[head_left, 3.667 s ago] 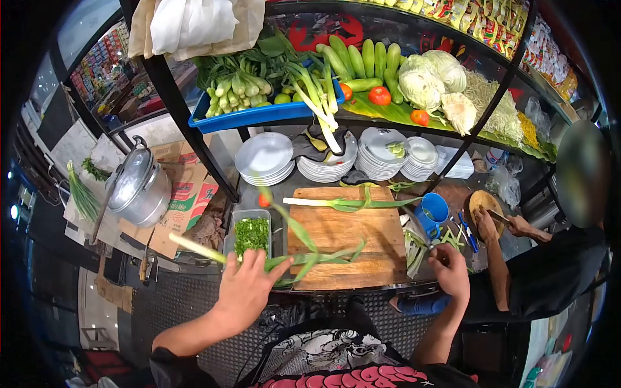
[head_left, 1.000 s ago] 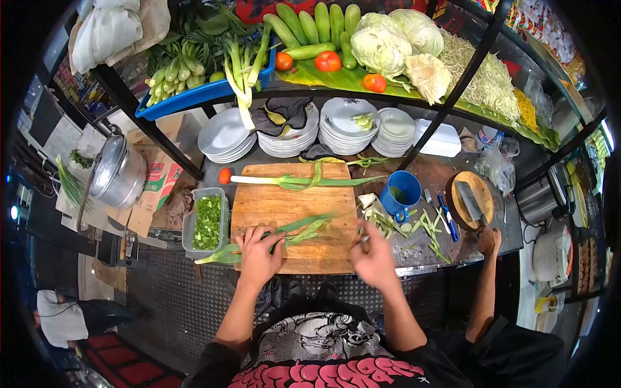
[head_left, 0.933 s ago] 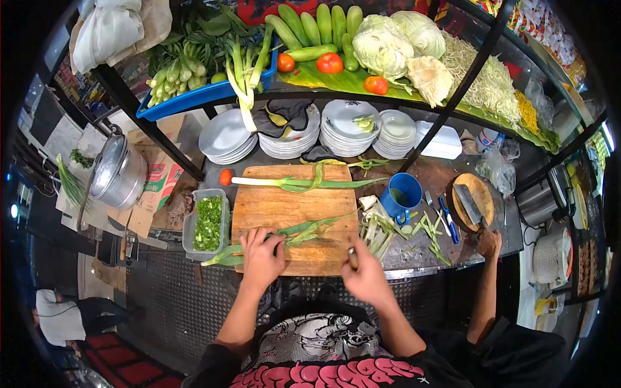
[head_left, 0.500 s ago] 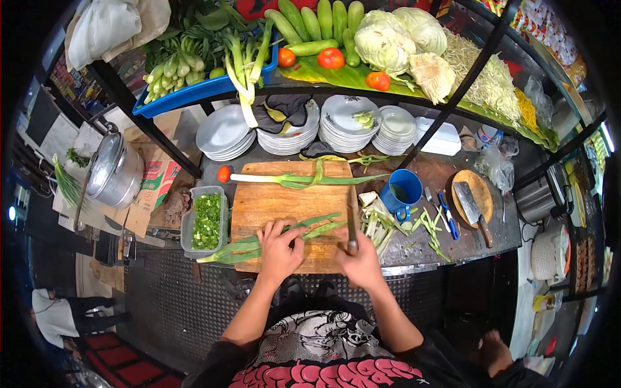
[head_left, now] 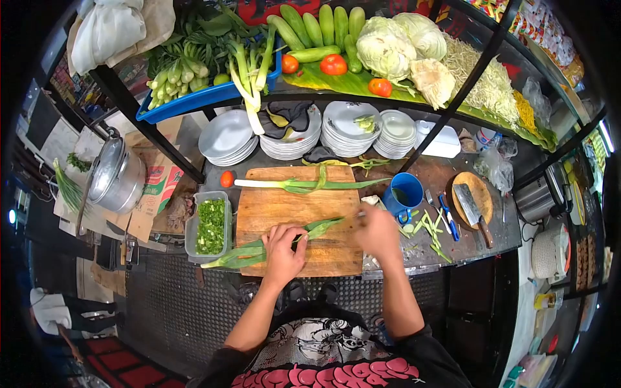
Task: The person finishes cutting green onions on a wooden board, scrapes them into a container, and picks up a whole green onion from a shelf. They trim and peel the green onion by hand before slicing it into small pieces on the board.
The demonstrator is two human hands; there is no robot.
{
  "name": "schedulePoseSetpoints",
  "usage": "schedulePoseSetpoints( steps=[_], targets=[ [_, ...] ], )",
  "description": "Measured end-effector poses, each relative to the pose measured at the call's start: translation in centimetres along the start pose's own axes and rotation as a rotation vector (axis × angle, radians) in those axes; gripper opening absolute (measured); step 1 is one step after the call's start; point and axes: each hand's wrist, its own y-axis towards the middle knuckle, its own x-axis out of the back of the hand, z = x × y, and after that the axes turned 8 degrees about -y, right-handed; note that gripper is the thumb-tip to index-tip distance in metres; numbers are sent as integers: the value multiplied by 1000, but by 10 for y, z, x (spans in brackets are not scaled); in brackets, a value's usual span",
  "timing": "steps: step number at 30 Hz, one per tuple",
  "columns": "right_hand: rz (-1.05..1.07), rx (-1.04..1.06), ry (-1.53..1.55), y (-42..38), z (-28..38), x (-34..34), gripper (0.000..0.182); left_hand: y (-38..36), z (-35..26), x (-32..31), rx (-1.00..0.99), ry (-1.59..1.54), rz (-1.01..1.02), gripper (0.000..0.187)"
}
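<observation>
My left hand point(head_left: 285, 249) is closed over a bundle of green leek leaves point(head_left: 242, 254), pressing it on the wooden cutting board point(head_left: 275, 210). The leaves slant from the board's lower left edge to its middle right. My right hand point(head_left: 378, 234), blurred by motion, is closed in a fist over the board's right edge. The knife seen in it earlier is almost wholly hidden; only a dark smear shows by the fingers. A whole leek point(head_left: 272, 185) with a white stem lies along the back of the board. Left of the board, a plastic tub point(head_left: 187, 226) holds chopped greens point(head_left: 211, 227).
A blue mug point(head_left: 402, 194), pale stem pieces point(head_left: 427, 229) and a cleaver point(head_left: 471, 210) on a round board lie to the right. Stacked plates point(head_left: 289, 143) line the back under a vegetable shelf. A tomato point(head_left: 226, 179) sits near the tub; a lidded pot point(head_left: 116, 174) stands left.
My right hand has moved right and slightly up, away from the leaf ends, and the knife has dropped from clear sight. My left hand stays on the leaves. The view has shifted a little.
</observation>
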Motion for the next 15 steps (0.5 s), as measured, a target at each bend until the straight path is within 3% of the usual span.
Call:
schedulePoseSetpoints(
  steps=[2, 3, 5, 8, 10, 13, 15],
  targets=[
    [-238, -57, 199, -7, -5, 18, 26, 0, -5, 1, 10, 11, 9, 21],
    [-170, -161, 294, -11, -1, 32, 39, 1, -7, 1, 22, 17, 5, 23],
    [-222, -139, 397, -23, -1, 31, 45, 2, -10, -1, 38, 26, -1, 28],
    [63, -163, 456, -58, 7, 32, 50, 0, 1, -7, -49, 99, 2, 30],
    [-29, 188, 395, -83, -4, -5, 56, 2, -4, -7, 6, 98, 15, 27],
    [266, 65, 273, -109, 16, -11, 61, 5, -15, -6, 59, 156, 33, 24],
    [239, 54, 272, -109, 26, -12, 64, 9, -18, -8, 43, 196, 33, 22]
  ],
)
